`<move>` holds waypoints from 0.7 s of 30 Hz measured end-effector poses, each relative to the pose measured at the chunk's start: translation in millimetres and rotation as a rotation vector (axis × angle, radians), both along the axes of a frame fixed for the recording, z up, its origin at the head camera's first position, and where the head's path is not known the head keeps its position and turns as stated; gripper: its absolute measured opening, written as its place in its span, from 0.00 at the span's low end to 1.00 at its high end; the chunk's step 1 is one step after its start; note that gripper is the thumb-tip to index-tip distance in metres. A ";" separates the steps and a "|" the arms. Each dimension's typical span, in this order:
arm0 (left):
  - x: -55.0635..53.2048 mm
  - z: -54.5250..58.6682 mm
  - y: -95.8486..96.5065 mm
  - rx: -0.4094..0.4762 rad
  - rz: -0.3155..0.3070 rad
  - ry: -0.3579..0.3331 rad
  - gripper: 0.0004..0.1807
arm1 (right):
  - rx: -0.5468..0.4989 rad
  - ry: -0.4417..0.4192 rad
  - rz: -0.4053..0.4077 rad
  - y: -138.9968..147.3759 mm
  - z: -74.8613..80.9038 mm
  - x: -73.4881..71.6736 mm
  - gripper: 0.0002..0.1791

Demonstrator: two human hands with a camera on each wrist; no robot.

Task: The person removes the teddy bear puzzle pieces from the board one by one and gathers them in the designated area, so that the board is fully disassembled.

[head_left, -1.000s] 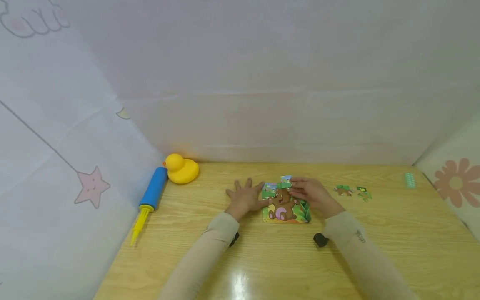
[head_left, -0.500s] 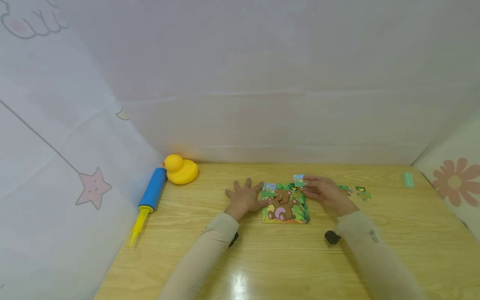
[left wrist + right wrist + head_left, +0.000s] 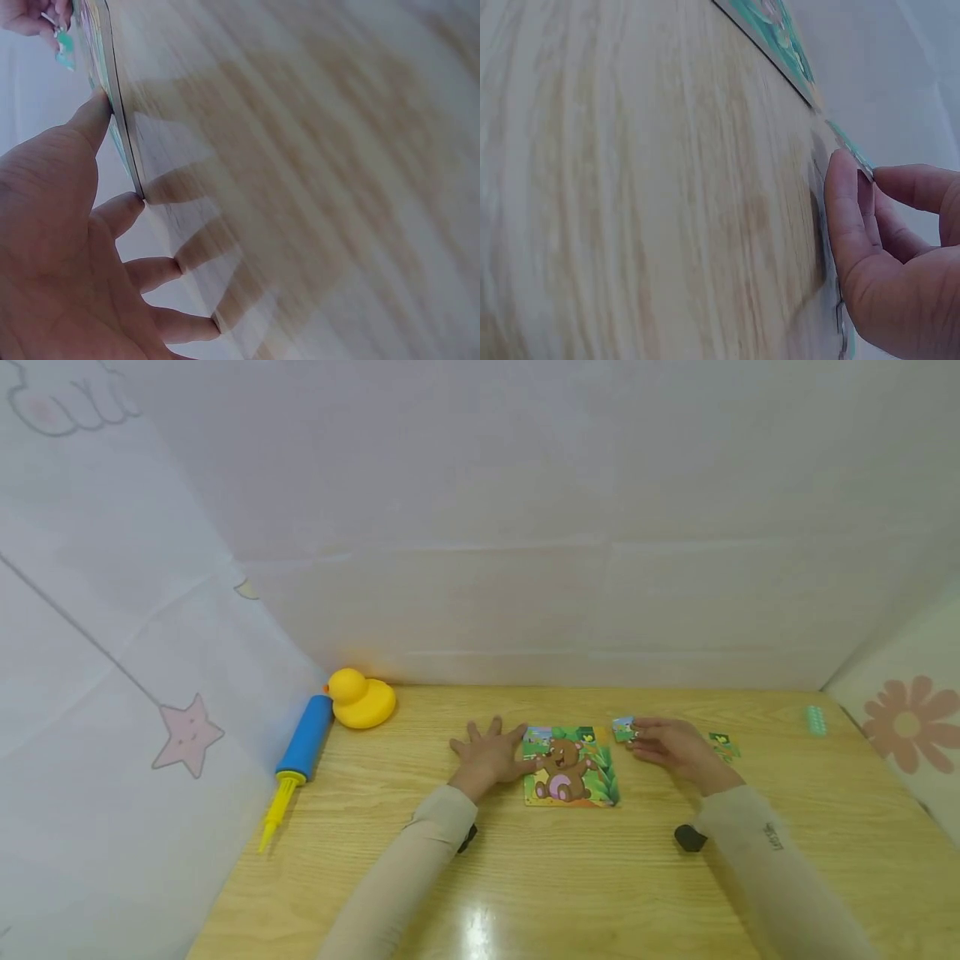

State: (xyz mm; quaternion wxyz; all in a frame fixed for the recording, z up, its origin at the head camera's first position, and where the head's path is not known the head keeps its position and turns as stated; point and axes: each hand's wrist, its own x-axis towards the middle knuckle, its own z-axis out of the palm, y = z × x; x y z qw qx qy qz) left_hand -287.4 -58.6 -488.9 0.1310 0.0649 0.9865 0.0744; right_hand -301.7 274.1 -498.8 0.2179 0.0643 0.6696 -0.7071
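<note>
A square jigsaw puzzle (image 3: 562, 785) with a brown bear picture lies on the table, a tan patch showing near its upper right corner. Fingers spread wide, my left hand (image 3: 489, 760) rests at its left side. In the left wrist view the thumb and index fingertips touch the puzzle's edge (image 3: 126, 124), and the other fingertips rest on the tabletop. My right hand (image 3: 675, 752) pinches a small puzzle piece (image 3: 622, 729) between thumb and fingers, just right of the puzzle's upper right corner. In the right wrist view the piece (image 3: 847, 141) juts out beyond the fingertips.
Loose puzzle pieces (image 3: 723, 744) lie beyond the right hand, partly covered by it. A mint-green bumpy object (image 3: 817, 721) sits at the far right. On the left are a yellow rubber duck (image 3: 362, 700) and a blue and yellow hand pump (image 3: 303, 743). Fabric walls edge the table.
My right hand has moved right with the puzzle piece, from over the puzzle's top edge to beside its upper right corner. My left hand has stayed in place.
</note>
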 end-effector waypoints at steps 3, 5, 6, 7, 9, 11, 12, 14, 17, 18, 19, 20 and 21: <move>0.1 0.5 -0.5 0.000 -0.001 0.000 0.45 | 0.010 -0.002 -0.017 5.3 -1.0 -1.3 0.31; 0.3 0.7 -0.7 0.002 -0.001 -0.001 0.45 | 0.025 -0.001 -0.020 9.0 -1.2 -1.2 0.31; 0.5 1.0 -0.6 0.003 -0.002 -0.002 0.45 | 0.034 -0.001 -0.023 10.7 -1.0 -1.2 0.31; 0.9 1.3 -0.6 0.005 -0.002 -0.003 0.45 | 0.046 -0.002 -0.023 11.8 -0.3 -0.7 0.30; 1.4 1.8 -0.4 0.007 -0.002 -0.004 0.45 | 0.054 -0.002 -0.018 13.8 1.4 0.0 0.31; 1.6 2.2 -0.3 0.008 -0.002 -0.005 0.45 | 0.070 -0.007 -0.020 14.3 3.6 1.0 0.30; 1.6 2.4 -0.3 0.009 -0.003 -0.005 0.45 | 0.068 -0.011 -0.022 14.6 4.5 1.3 0.30; 1.7 1.8 -0.3 0.011 -0.004 -0.004 0.45 | 0.073 -0.011 -0.011 14.9 6.4 2.3 0.30; 2.0 1.6 -0.3 0.017 -0.005 -0.004 0.45 | 0.103 -0.005 0.007 15.2 8.0 3.2 0.30; 2.0 1.3 -0.2 0.017 -0.005 -0.002 0.45 | 0.113 -0.002 0.014 15.5 8.2 3.3 0.30; 2.0 1.3 -0.1 0.019 -0.004 0.001 0.45 | 0.124 0.003 0.024 15.9 8.6 3.5 0.30; 2.1 1.6 -0.1 0.020 -0.003 0.002 0.45 | 0.132 0.005 0.027 16.4 8.5 3.5 0.30; 2.0 1.7 -0.1 0.020 -0.003 0.005 0.45 | 0.138 0.008 0.032 16.9 8.3 3.3 0.30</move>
